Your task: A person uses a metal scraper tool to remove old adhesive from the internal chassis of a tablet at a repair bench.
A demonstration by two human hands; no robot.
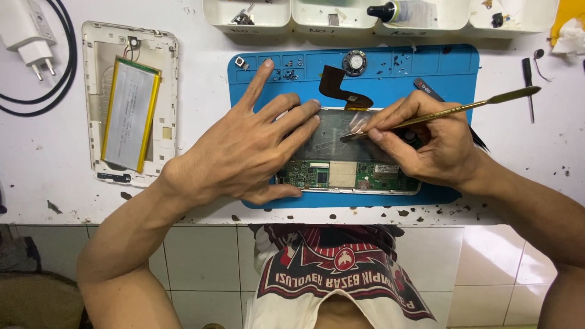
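Opened tablet (347, 164) on blue mat (451, 67) near table's front edge: thin, stiff, fragile; left hand (244, 149) pressing it with fingers spread, right hand (436, 146) pinching a metal spudger (463, 108) pencil-style.

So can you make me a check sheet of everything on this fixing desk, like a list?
Surface: white table, scuffed and speckled with dark bits; blue work mat on it.
Job's things: opened tablet on the mat, green circuit board showing; brass-coloured pry tool with its flat tip on the tablet.
Clutter: white back cover with silver battery, round speaker, brown flex ribbon, white trays, dropper bottle.
Grips: left hand flat on the tablet; right hand pinching the pry tool.
Cables: black cable beside a white charger plug.
Surroundings: tiled wall below the table edge.
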